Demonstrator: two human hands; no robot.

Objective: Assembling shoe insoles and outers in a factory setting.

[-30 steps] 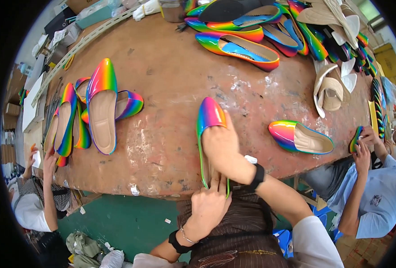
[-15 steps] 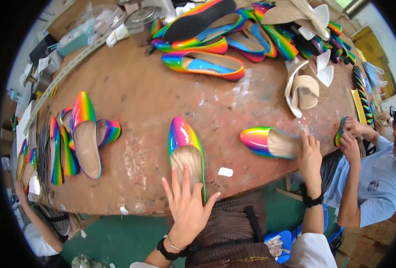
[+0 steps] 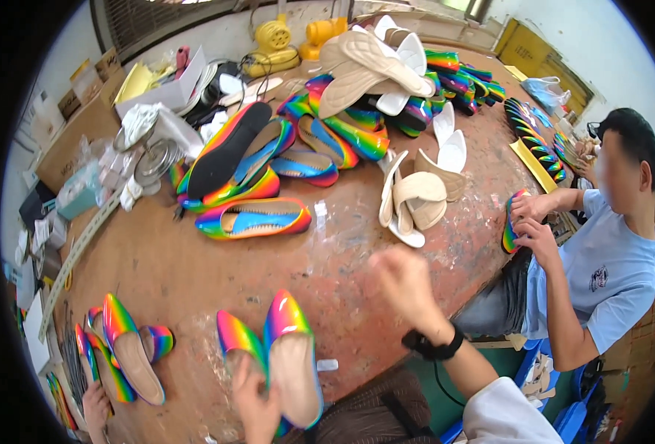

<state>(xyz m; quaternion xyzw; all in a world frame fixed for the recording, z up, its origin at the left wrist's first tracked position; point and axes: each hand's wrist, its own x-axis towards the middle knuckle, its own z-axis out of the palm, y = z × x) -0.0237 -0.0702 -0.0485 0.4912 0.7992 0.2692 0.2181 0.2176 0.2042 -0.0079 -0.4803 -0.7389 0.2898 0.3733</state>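
Two glossy rainbow flat shoes stand side by side at the near edge, toes pointing away. My left hand [image 3: 255,399] is closed on the left flat shoe [image 3: 238,333], its fingers over the opening and the heel end hidden behind them. The right flat shoe [image 3: 294,362], with a beige insole, stands beside it. My right hand [image 3: 405,285] is raised over the table, smeared by motion. Its fingertips are too blurred to read. Closest to it lie beige and white quilted insoles [image 3: 420,200], some curled over.
Rainbow shoes [image 3: 253,218] and a pile of insoles [image 3: 364,70] fill the back. More rainbow shoes [image 3: 131,355] stand at left, near another person's hand [image 3: 96,405]. A co-worker [image 3: 593,244] at right holds a rainbow shoe [image 3: 516,222]. A white scrap [image 3: 327,365] lies nearby.
The view has tilted up toward the back. My right hand has left the right shoe and moved toward the insoles. That shoe now stands beside the left one; my left fingers have curled.
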